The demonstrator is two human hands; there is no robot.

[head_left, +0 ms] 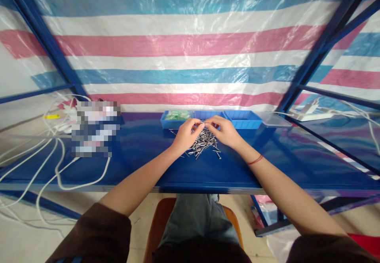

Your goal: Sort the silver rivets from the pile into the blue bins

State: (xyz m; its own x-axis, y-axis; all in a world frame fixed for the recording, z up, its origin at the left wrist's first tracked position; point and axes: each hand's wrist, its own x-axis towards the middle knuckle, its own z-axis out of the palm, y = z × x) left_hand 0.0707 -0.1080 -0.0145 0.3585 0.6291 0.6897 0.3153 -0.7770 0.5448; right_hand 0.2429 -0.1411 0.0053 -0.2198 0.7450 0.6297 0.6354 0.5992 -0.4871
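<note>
Over a heap of metal fasteners (202, 146) on the desk (142, 148), your left hand (187, 134) and right hand (223, 130) meet, fingers pinched closed, any piece between them too small to tell; steady wrists and work low above the heap.

The fasteners (203, 143) look shiny metal, the bins (245, 124) smooth plastic, the tabletop (142, 136) glossy, the striped sheet (190, 45) crinkled, glossy plastic

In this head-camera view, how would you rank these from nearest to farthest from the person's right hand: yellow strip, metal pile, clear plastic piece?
From the right hand:
1. Metal pile, just beneath and beside it.
2. Clear plastic piece, to its right.
3. Yellow strip, far left.
</note>
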